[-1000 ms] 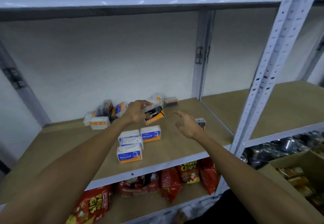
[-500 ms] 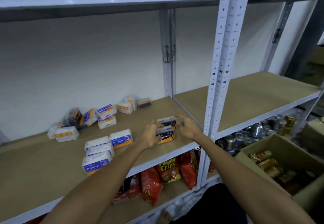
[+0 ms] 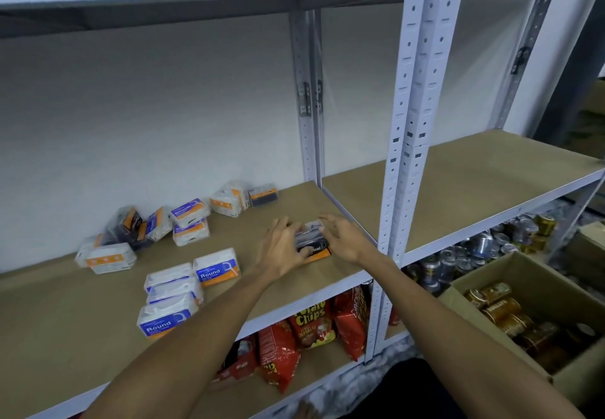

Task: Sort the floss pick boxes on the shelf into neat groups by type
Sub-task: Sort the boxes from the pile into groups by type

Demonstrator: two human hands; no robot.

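Two black charcoal floss boxes (image 3: 313,245) lie one behind the other near the front right of the wooden shelf (image 3: 65,320). My left hand (image 3: 281,250) presses its left side with spread fingers, and my right hand (image 3: 343,238) touches its right side with straight fingers. Several blue-and-white Round boxes (image 3: 217,269) are grouped to the left. Two Smooth boxes (image 3: 190,211) are stacked further back. White-and-orange boxes (image 3: 109,258) and a mixed heap (image 3: 131,225) lie by the wall. Another black box (image 3: 263,194) sits at the back.
A perforated grey upright post (image 3: 409,123) stands just right of my hands, with a bare shelf bay (image 3: 458,182) beyond it. Red chip bags (image 3: 311,323) fill the shelf below. Silver cans (image 3: 474,248) and a cardboard box of tins (image 3: 510,313) are at lower right.
My left hand carried a charcoal box from the back heap to the front right beside another black box. My right hand closed in on them. The view swung right.
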